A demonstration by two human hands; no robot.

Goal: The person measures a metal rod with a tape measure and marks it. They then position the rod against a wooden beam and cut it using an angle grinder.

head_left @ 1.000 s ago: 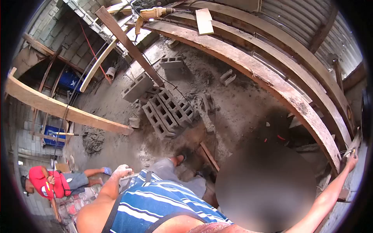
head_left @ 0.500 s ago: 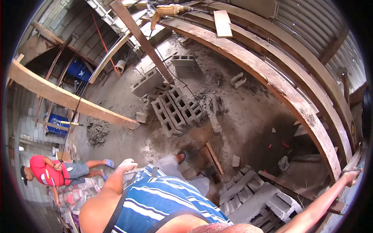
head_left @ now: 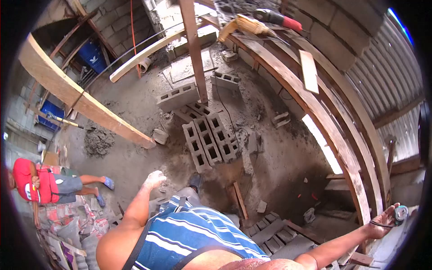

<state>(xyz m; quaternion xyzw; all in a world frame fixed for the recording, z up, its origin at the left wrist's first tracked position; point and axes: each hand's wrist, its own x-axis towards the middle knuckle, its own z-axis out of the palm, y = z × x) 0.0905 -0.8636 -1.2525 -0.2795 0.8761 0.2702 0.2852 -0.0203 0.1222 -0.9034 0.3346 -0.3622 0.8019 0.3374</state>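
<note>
My right hand (head_left: 382,223) is stretched out to the far right, beside the ends of the long curved-looking beams. It is closed on a small round teal-and-grey tape measure (head_left: 400,215), with a black strap looped at the fingers. My left hand (head_left: 155,179), whitened with dust, hangs in front of my striped shirt above the floor. Its fingers are curled in, and no object shows in them. Beyond it stand several grey hollow blocks (head_left: 208,140), grouped on the dusty ground.
Long wooden beams (head_left: 288,74) run along the right, with a yellow drill (head_left: 249,24) and a red-and-black power tool (head_left: 279,19) on them. Another beam (head_left: 85,101) juts in from the left. A person in a red shirt (head_left: 31,180) stands at left. Stacked blocks (head_left: 274,234) lie below me.
My view has shifted and turned, and a foot has moved. My right hand has come inward with the tape measure showing more clearly. My left hand has moved slightly forward.
</note>
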